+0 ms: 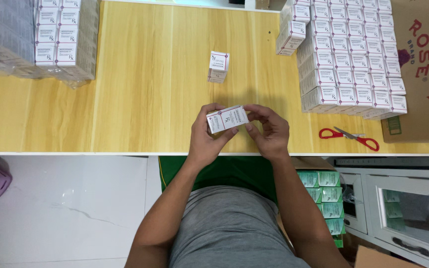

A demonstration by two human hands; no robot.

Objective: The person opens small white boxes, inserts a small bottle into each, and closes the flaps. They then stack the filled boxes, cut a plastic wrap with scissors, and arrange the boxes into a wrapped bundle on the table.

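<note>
We grip one small white carton between our left hand and right hand, fingers closed on its ends, above the wooden surface near red scissors.

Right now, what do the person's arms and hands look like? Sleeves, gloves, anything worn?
Both arms are bare from the hands up to the frame edge, with no sleeves in view. The left hand and right hand wear no gloves; no rings, watch or wristband show. The fingers are uncovered. The body wears a grey top and something green at the table edge.
</note>
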